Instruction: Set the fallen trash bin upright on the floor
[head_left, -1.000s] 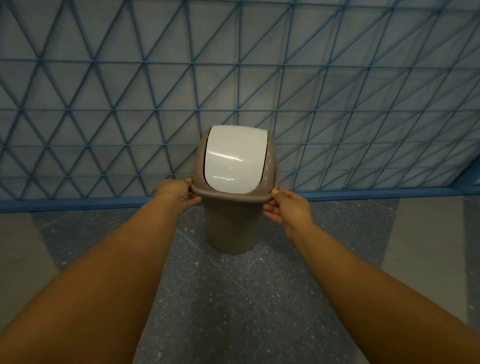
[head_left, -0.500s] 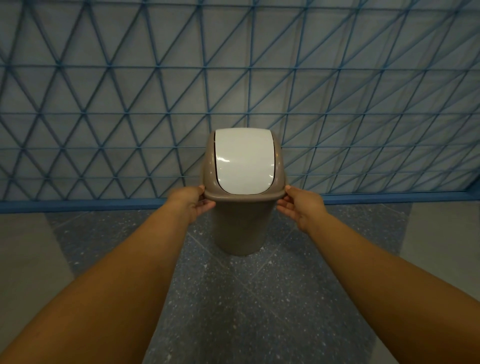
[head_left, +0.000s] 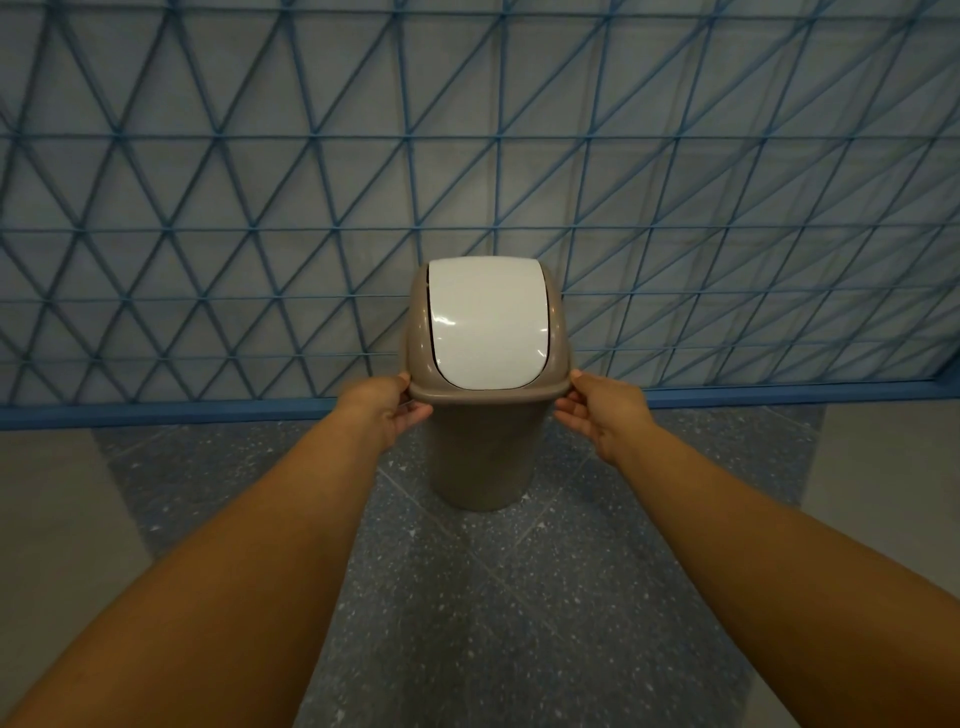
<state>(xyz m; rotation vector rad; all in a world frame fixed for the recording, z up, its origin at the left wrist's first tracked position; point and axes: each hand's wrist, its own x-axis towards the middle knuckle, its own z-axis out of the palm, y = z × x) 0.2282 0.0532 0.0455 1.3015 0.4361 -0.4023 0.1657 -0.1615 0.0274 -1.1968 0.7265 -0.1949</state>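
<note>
The taupe trash bin (head_left: 483, 457) is standing upright on the speckled grey floor (head_left: 519, 597), sitting just above the middle of the view, its base resting on the tiles and its body tapering downward. Its white swing flap (head_left: 488, 322) is lying closed within the taupe lid (head_left: 558, 332), catching a small glint of light near its left edge. The left hand (head_left: 387, 410) is reaching in from seven o'clock and is meeting the lid's rim at the bin's nine o'clock side, thumb resting on top of the rim and fingers (head_left: 415, 413) curling underneath it in a light pinch. The right hand (head_left: 605, 410) is coming in from five o'clock and is doing the same at the bin's three o'clock side, thumb on the rim, fingers (head_left: 569, 415) tucked loosely below (how firmly either hand is pressing is something I cannot tell). Both forearms are stretching bare across the lower half of the view. Behind the bin, at twelve o'clock, a blue lattice fence (head_left: 260, 208) of crossing triangular bars is running the full width, its blue base rail (head_left: 156, 413) lying along the floor just beyond the bin. Paler floor slabs (head_left: 52, 519) are flanking the speckled strip at eight and four o'clock.
</note>
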